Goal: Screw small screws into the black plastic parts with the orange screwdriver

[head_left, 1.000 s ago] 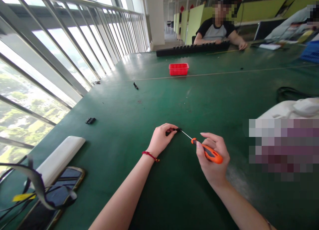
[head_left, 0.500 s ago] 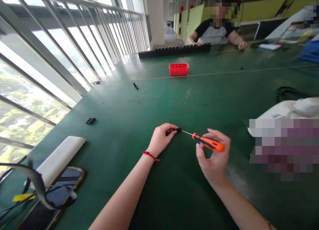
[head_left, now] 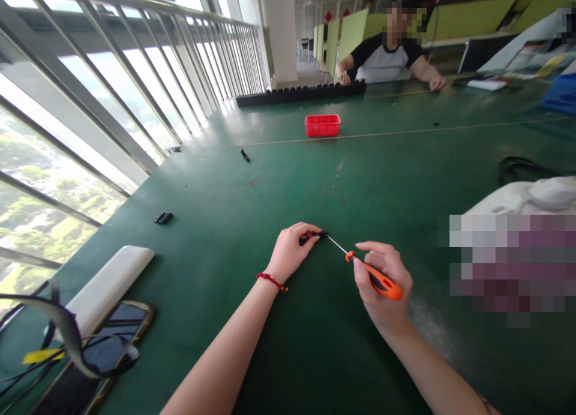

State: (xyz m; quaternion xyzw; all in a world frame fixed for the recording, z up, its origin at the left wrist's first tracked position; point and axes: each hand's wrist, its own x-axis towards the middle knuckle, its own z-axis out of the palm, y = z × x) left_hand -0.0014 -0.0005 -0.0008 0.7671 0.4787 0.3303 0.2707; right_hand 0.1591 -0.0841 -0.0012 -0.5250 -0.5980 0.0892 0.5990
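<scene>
My left hand (head_left: 294, 246) rests on the green table and pinches a small black part (head_left: 320, 234) between thumb and fingers. Most of that part is hidden by the fingers, so its kind does not show. To the right, my right hand (head_left: 384, 283) is closed around the handle of an orange and black screwdriver (head_left: 382, 284). Its thin metal shaft slants up and left, and the tip meets the end of the black part. The thumb lies along the handle while the index finger is lifted off it.
Left lie a black piece (head_left: 163, 217), a white bar-shaped case (head_left: 112, 283), a phone (head_left: 130, 319) and cables. Farther off are a small black part (head_left: 245, 155), a red bin (head_left: 323, 126) and a long black strip (head_left: 301, 93) before a seated person (head_left: 387, 55). A white bag (head_left: 531, 196) sits right.
My right hand has shifted its hold and the screwdriver handle has swung lower, steepening its slant. My left hand stays put. Across the table, the long black strip has slid left with the person's hand.
</scene>
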